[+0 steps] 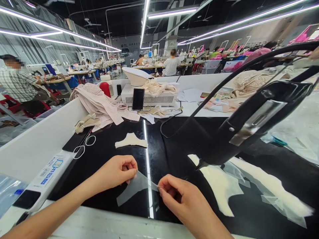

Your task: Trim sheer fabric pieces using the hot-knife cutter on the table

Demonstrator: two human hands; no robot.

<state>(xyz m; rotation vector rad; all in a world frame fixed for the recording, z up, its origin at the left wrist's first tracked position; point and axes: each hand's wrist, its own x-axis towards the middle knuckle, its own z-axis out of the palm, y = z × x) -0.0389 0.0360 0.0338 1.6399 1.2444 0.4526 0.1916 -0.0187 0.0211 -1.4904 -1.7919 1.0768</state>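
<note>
A thin, see-through piece of cut film or sheer fabric [134, 189] is stretched between my two hands above the black tabletop [99, 169]. My left hand [122, 169] pinches its upper left corner between thumb and forefinger. At its right end, my right hand [178, 192] closes fingertips on the other corner. Beyond my left hand lies a small cream cut fabric piece [131, 140]. To the right of my right hand are a larger cream cut piece [219, 186] and a long cream strip [271, 182] with sheer pieces beside it.
A black machine arm [249, 122] with a metal plate leans in from the right, its tip over the cream pieces. Pale fabric strips [99, 103], a phone [138, 99] and a white vented box [159, 98] stand behind. A white labelled box [47, 179] sits left.
</note>
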